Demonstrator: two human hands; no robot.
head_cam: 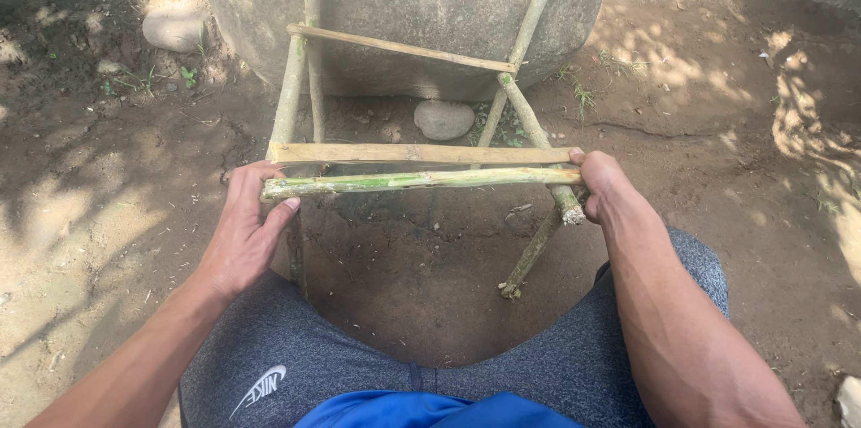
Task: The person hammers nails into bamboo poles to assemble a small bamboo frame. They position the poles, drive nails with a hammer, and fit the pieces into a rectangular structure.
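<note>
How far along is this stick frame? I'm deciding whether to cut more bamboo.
Done, by the look of it: four upright sticks stand with a far crossbar and a pale near rail across them. In hand: the left hand and right hand hold a green bamboo stick level against the near rail. Left: no binding shows on that stick, and the frame's top is open.

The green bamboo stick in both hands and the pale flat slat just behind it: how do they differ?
The green round bamboo stick keeps its mottled skin; the pale flat split slat is tan and bare. The stick is gripped at its ends by the left hand and the right hand; the slat has only the right thumb at its end. The stick lies nearer the person. Both lie level, parallel and alike in length.
</note>
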